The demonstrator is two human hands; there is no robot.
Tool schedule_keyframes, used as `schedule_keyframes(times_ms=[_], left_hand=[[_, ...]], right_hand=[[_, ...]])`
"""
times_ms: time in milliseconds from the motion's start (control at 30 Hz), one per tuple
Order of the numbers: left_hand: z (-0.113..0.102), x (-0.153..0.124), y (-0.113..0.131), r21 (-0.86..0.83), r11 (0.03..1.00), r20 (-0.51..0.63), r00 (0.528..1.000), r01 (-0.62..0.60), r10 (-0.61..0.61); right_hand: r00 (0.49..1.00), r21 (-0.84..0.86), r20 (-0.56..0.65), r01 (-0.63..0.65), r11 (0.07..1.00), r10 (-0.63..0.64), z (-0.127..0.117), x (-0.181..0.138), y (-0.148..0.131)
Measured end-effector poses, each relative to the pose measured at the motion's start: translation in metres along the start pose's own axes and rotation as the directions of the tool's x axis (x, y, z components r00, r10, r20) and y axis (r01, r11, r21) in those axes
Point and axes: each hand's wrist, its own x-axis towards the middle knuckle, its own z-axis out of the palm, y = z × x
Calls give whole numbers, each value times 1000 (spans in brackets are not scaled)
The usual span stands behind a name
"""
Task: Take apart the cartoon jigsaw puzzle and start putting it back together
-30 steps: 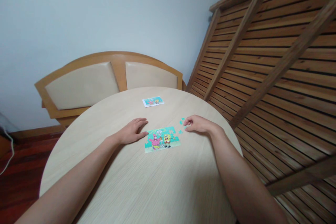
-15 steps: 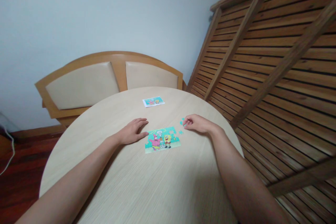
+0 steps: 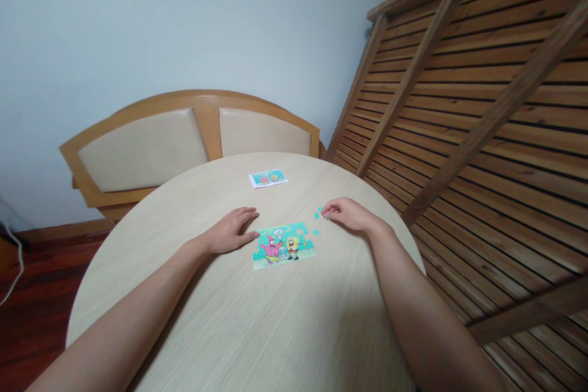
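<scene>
A cartoon jigsaw puzzle lies flat on the table, mostly joined, with gaps in its upper right part. My left hand rests open beside it, fingers stretched out and the thumb at the puzzle's upper left corner. To the right, my right hand is closed in a pinch on a small puzzle piece, partly hidden by the fingertips. Loose teal pieces lie just left of these fingers. One more loose piece sits by the puzzle's right edge.
Farther back on the round wooden table lies a folded picture sheet with the same cartoon figures. A padded wooden headboard stands behind the table. Wooden slats rise close along the right side.
My right hand has shifted very slightly to the right and up, with the small piece at its fingertips. The left hand and the puzzle stay in place.
</scene>
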Motion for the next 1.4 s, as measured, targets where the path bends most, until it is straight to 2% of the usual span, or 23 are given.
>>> schedule_keyframes(times_ms=[367, 933, 1267, 1400], left_hand=[[2, 0, -2, -13, 1000, -7, 1000, -4, 4], [2, 3, 1, -10, 1000, -14, 1000, -8, 8], [4, 3, -2, 1, 1000, -14, 1000, -10, 10], [3, 3, -1, -8, 1000, -20, 1000, -11, 11]], right_hand=[[997, 195, 69, -36, 980, 23, 5, -4, -19], [967, 167, 189, 140, 976, -171, 38, 4, -47], [978, 190, 190, 48, 981, -85, 44, 5, -49], [977, 159, 197, 55, 986, -86, 44, 4, -53]])
